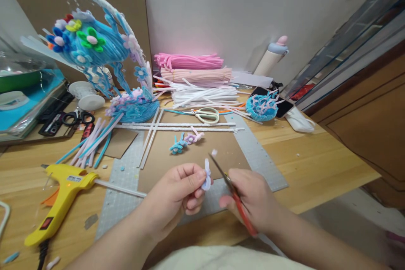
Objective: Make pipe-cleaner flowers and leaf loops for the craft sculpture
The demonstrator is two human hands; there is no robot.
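Observation:
My left hand pinches a small pale lavender pipe-cleaner piece between thumb and fingers, its tip pointing up. To the right, my right hand is wrapped round red-handled scissors, whose blades point up and left, near the lavender piece but apart from it. A tiny pale scrap shows just beyond the blade tips. Behind the hands, a blue flower and a pink-purple flower lie on the brown cardboard.
A yellow glue gun with a clear stick lies at left. Behind it stands a blue flower-covered craft with a white arch. Pale-handled scissors, white pipe cleaners, a round blue piece and a bottle are farther back.

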